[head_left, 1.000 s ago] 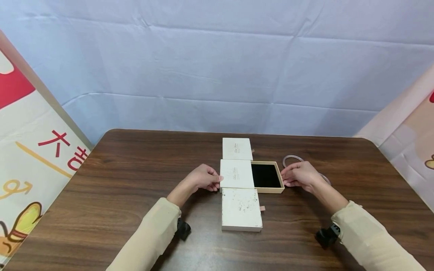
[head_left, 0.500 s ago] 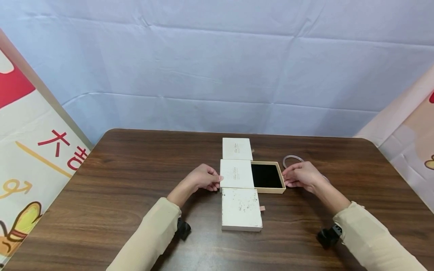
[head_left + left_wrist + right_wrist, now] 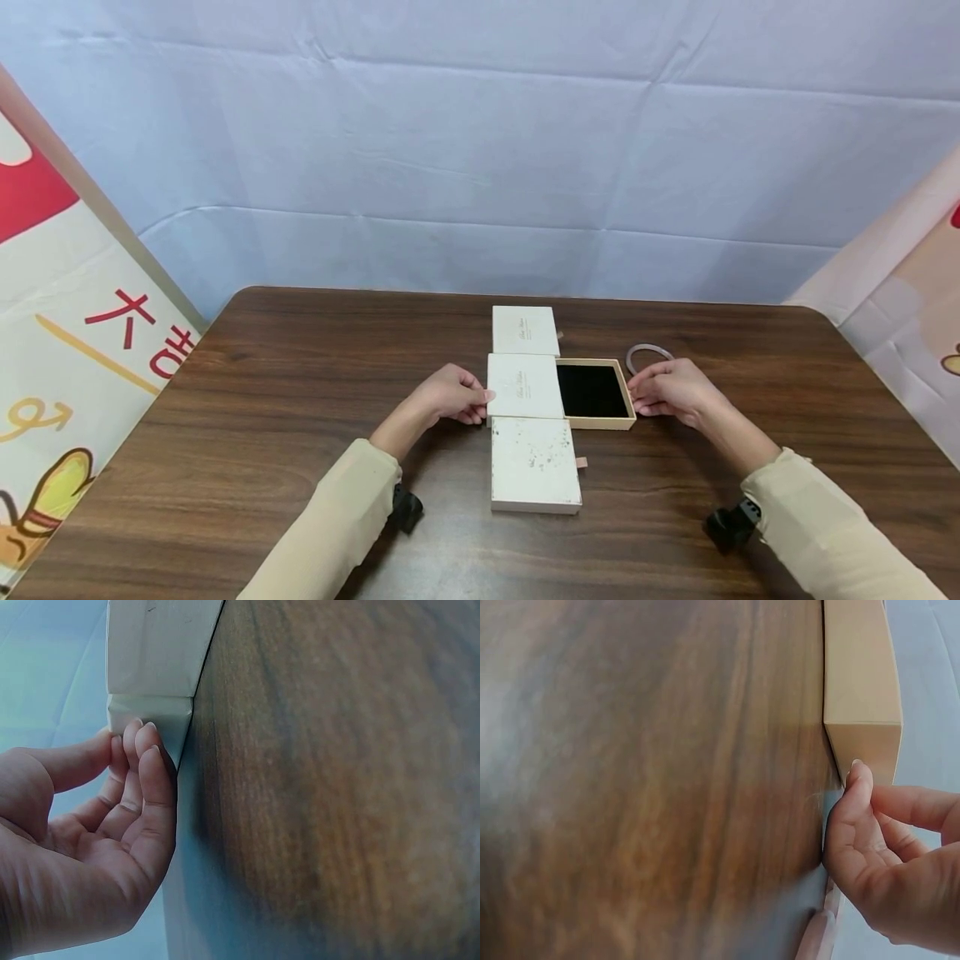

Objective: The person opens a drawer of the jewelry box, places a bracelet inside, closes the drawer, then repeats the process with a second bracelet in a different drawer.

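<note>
In the head view, a white box sleeve [image 3: 523, 386] lies mid-table with its cream-rimmed drawer [image 3: 617, 423], lined in black, pulled out to the right. My left hand [image 3: 453, 393] holds the sleeve's left end, thumb on its top edge. The left wrist view shows that hand's bent fingers [image 3: 156, 776] against the end of the white box [image 3: 154, 649]. At the drawer's right end, my right hand [image 3: 672, 390] pinches with thumb and forefinger. In the right wrist view its fingertips [image 3: 860, 776] are right at the tan drawer's end wall [image 3: 866, 742]; whatever lies between them is hidden.
A second white box [image 3: 523, 329] adjoins the sleeve behind, and a speckled white box [image 3: 535, 462] with a pink tab [image 3: 581, 462] adjoins it in front. A pale ring-shaped loop [image 3: 637, 348] lies behind my right hand. The brown wooden table [image 3: 337, 350] meets a pale cloth backdrop [image 3: 480, 167].
My right hand has moved slightly to the right, and the drawer has slid a little further out with it. My left hand and the sleeve have stayed in place.
</note>
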### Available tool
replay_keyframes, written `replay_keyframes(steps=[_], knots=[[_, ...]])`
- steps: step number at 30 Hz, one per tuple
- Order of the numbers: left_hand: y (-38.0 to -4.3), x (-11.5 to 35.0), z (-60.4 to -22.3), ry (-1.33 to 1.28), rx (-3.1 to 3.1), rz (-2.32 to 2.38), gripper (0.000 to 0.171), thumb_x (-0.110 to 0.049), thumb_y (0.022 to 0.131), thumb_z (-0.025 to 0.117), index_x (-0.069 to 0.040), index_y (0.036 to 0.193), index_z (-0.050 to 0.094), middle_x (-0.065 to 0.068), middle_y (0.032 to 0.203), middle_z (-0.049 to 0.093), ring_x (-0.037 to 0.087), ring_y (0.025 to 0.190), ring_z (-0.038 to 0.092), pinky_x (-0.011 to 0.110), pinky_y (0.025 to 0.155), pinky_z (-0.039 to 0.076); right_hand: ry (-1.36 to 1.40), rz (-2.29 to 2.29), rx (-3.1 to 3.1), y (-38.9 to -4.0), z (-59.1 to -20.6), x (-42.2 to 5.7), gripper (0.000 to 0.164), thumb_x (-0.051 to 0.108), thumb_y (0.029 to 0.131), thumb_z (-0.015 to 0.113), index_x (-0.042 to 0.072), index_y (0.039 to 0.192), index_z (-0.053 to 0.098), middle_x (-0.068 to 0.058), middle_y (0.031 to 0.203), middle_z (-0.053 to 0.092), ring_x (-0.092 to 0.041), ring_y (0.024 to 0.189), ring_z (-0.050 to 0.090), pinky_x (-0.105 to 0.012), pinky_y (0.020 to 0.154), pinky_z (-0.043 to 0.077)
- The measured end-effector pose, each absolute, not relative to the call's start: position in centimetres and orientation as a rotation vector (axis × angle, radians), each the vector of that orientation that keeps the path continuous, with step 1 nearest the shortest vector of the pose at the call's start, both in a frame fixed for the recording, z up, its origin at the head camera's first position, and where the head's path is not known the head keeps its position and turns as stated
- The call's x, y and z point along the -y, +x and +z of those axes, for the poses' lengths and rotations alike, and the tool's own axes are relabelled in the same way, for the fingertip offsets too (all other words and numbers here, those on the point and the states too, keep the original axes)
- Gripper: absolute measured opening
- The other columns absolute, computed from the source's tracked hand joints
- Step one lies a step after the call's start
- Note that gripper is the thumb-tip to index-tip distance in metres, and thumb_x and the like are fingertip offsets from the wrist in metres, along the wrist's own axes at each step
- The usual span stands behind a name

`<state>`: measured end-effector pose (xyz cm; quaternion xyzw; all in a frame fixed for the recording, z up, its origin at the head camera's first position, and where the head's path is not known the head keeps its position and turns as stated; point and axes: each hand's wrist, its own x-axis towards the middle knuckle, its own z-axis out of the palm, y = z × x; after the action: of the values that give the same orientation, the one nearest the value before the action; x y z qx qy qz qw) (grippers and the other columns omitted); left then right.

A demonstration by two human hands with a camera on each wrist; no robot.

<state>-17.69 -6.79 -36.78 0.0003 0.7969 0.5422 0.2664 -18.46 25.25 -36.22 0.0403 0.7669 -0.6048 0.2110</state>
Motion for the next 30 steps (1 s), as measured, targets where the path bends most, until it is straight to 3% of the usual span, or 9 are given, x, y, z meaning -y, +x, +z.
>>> replay_keyframes(steps=[16, 23, 30], knots=[[-17.7, 6.8, -36.8, 0.01, -2.148, 1.465, 0.017, -0.007, 0.089, 0.059, 0.004, 0.076, 0.061, 0.009, 0.063, 0.059, 0.012, 0.052, 0.055, 0.026, 0.054, 0.051, 0.067, -1.64, -2.114, -18.3, -35.9, -25.4, 0.011, -0.006, 0.086, 0.049, -0.008, 0.088, 0.059, -0.006, 0.07, 0.061, -0.014, 0.061, 0.061, -0.026, 0.058, 0.052], [-17.6, 6.8, -36.7, 0.012, -2.149, 1.472, 0.017, -0.006, 0.089, 0.059, 0.004, 0.076, 0.06, 0.008, 0.063, 0.058, 0.012, 0.052, 0.055, 0.026, 0.054, 0.051, 0.024, -1.598, -2.063, -18.3, -35.2, -25.9, 0.011, -0.001, 0.089, 0.05, -0.004, 0.091, 0.06, -0.007, 0.077, 0.063, -0.018, 0.068, 0.063, -0.028, 0.062, 0.052], [-17.7, 6.8, -36.8, 0.005, -2.151, 1.465, 0.017, -0.007, 0.089, 0.06, 0.004, 0.076, 0.061, 0.008, 0.063, 0.059, 0.012, 0.052, 0.055, 0.026, 0.054, 0.051, -0.049, -1.628, -2.043, -18.3, -34.4, -26.5, 0.013, 0.0, 0.09, 0.051, -0.008, 0.097, 0.059, -0.01, 0.085, 0.064, -0.018, 0.071, 0.063, -0.029, 0.066, 0.052]])
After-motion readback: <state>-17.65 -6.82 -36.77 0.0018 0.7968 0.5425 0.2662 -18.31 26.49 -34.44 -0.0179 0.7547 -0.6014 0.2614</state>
